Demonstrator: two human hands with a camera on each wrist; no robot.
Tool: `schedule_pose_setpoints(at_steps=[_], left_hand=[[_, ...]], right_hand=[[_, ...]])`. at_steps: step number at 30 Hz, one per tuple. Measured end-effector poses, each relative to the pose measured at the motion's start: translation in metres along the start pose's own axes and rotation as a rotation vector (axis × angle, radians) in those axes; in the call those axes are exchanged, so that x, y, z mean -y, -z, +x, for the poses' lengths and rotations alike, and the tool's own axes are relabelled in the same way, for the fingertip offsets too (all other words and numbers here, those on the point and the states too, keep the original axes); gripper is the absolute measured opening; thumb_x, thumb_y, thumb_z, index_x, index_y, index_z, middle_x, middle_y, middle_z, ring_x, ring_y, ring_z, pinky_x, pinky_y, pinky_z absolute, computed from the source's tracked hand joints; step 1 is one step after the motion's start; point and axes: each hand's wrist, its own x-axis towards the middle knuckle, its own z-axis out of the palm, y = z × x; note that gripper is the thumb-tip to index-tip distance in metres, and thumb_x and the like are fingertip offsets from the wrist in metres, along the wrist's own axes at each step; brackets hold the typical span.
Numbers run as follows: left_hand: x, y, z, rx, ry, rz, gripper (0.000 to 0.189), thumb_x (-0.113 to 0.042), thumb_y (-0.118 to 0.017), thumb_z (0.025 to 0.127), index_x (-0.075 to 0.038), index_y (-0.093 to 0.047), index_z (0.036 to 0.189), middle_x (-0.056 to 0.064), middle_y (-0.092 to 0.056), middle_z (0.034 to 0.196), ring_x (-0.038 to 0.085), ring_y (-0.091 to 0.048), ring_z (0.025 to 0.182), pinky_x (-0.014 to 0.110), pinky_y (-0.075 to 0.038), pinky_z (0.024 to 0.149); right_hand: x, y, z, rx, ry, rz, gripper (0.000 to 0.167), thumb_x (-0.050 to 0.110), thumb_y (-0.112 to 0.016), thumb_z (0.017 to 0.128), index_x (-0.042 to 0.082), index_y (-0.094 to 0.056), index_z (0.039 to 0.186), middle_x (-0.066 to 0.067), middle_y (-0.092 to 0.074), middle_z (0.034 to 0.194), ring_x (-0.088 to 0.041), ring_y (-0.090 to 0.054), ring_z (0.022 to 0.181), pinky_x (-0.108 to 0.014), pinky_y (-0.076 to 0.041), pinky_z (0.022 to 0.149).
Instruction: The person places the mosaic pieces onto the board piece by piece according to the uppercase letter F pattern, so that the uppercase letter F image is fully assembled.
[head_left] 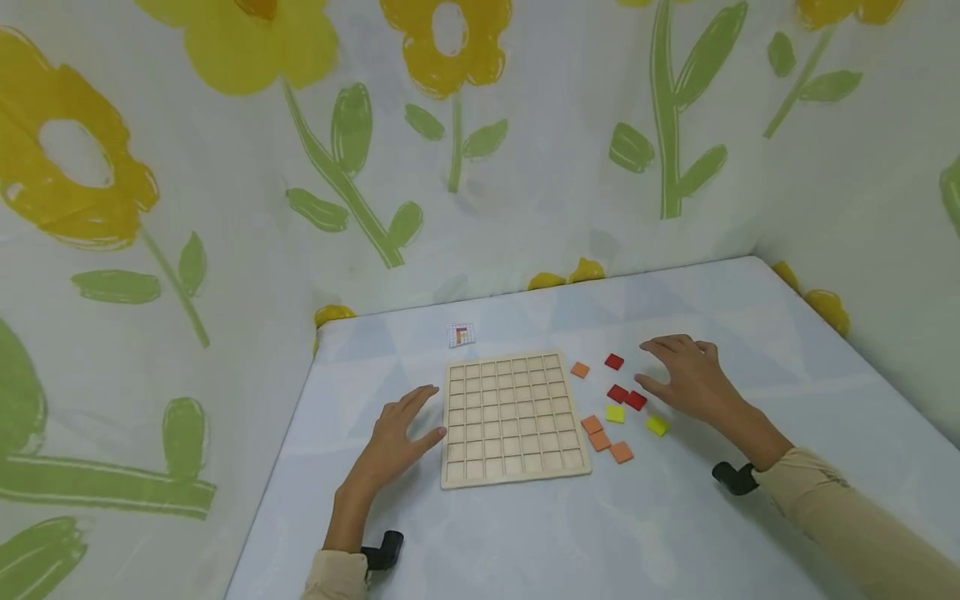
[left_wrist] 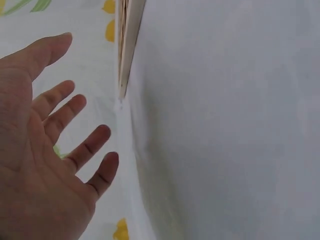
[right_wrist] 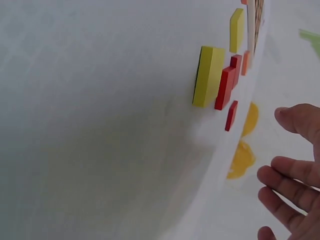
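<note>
A square wooden grid board (head_left: 517,481) lies on the table. At its left edge my left hand (head_left: 393,442) hovers with spread fingers, holding nothing; in the left wrist view the palm and loosely bent fingers show beside the board's edge (left_wrist: 131,45). To the right of the board are scattered red tiles (head_left: 636,401), orange tiles (head_left: 622,452) and yellow tiles (head_left: 657,425). My right hand (head_left: 693,382) is raised just right of the red tiles, thumb and fingers apart with nothing between them. In the right wrist view, a yellow tile (right_wrist: 208,76) appears nearest the camera.
Behind the board lies a small card (head_left: 461,335) with a printed coloured grid pattern. The pale table (head_left: 525,542) meets a flower-print cloth (head_left: 525,225) at the back and sides. A black wrist mount (head_left: 384,551) hangs under the left forearm.
</note>
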Motion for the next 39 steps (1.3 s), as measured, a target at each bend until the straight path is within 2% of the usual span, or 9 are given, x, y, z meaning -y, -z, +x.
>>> schedule_pose_setpoints(at_steps=[3, 6, 11, 16, 23, 27, 34, 39], left_hand=[[0.004, -0.005, 0.003, 0.033, -0.035, -0.041, 0.07, -0.043, -0.069, 0.093, -0.027, -0.041, 0.154, -0.002, -0.036, 0.159, 0.032, -0.037, 0.134, 0.061, -0.033, 0.104], [0.01, -0.012, 0.004, 0.048, -0.059, -0.025, 0.069, -0.042, -0.068, 0.094, -0.025, -0.041, 0.155, -0.002, -0.037, 0.159, 0.034, -0.039, 0.131, 0.062, -0.032, 0.103], [0.014, -0.02, 0.001, 0.049, -0.083, -0.014, 0.069, -0.044, -0.067, 0.094, -0.026, -0.041, 0.155, -0.005, -0.038, 0.158, 0.033, -0.041, 0.128, 0.061, -0.029, 0.102], [0.015, -0.02, -0.001, 0.03, -0.111, -0.044, 0.067, -0.04, -0.069, 0.094, -0.026, -0.043, 0.154, -0.007, -0.041, 0.156, 0.032, -0.041, 0.128, 0.06, -0.029, 0.101], [0.014, -0.021, -0.004, 0.032, -0.093, -0.031, 0.064, -0.04, -0.067, 0.094, -0.029, -0.045, 0.153, -0.012, -0.04, 0.156, 0.034, -0.035, 0.134, 0.058, -0.025, 0.105], [0.013, -0.023, -0.005, 0.021, -0.104, -0.025, 0.063, -0.038, -0.068, 0.093, -0.026, -0.047, 0.151, -0.011, -0.04, 0.157, 0.036, -0.034, 0.135, 0.058, -0.024, 0.105], [0.014, -0.024, -0.006, 0.052, -0.073, -0.038, 0.063, -0.04, -0.067, 0.094, -0.029, -0.045, 0.152, -0.019, -0.035, 0.157, 0.03, -0.031, 0.137, 0.057, -0.023, 0.106], [0.015, -0.024, -0.005, 0.044, -0.087, -0.04, 0.063, -0.039, -0.067, 0.094, -0.028, -0.045, 0.153, -0.017, -0.037, 0.157, 0.029, -0.032, 0.135, 0.057, -0.024, 0.103]], right_hand=[[0.003, -0.005, 0.007, 0.023, -0.014, 0.008, 0.053, 0.026, -0.078, 0.086, 0.0, -0.063, 0.129, -0.025, -0.058, 0.131, -0.043, -0.046, 0.123, -0.068, -0.028, 0.097], [0.005, -0.011, 0.014, 0.055, -0.015, 0.01, 0.052, 0.027, -0.077, 0.087, 0.0, -0.062, 0.129, -0.025, -0.058, 0.131, -0.042, -0.047, 0.123, -0.067, -0.029, 0.098], [0.006, -0.02, 0.024, 0.088, -0.026, 0.004, 0.05, 0.027, -0.076, 0.088, 0.0, -0.063, 0.129, -0.023, -0.059, 0.13, -0.041, -0.048, 0.122, -0.066, -0.03, 0.098], [0.006, -0.024, 0.032, 0.122, -0.061, 0.015, 0.049, 0.026, -0.075, 0.089, 0.0, -0.063, 0.129, -0.023, -0.059, 0.13, -0.041, -0.047, 0.123, -0.065, -0.029, 0.1], [0.01, -0.024, 0.042, 0.173, -0.079, -0.005, 0.048, 0.026, -0.075, 0.089, 0.0, -0.064, 0.128, -0.023, -0.06, 0.128, -0.041, -0.048, 0.121, -0.065, -0.031, 0.099], [0.01, -0.025, 0.045, 0.182, -0.083, 0.011, 0.046, 0.025, -0.076, 0.088, -0.001, -0.065, 0.124, -0.022, -0.062, 0.124, -0.04, -0.05, 0.117, -0.065, -0.031, 0.098], [0.006, -0.031, 0.048, 0.19, -0.082, 0.037, 0.036, 0.019, -0.077, 0.087, -0.001, -0.069, 0.116, -0.017, -0.065, 0.112, -0.037, -0.053, 0.109, -0.064, -0.032, 0.095], [0.005, -0.036, 0.048, 0.195, -0.094, 0.024, 0.032, 0.014, -0.076, 0.086, 0.0, -0.07, 0.115, -0.017, -0.065, 0.113, -0.039, -0.052, 0.111, -0.065, -0.032, 0.096]])
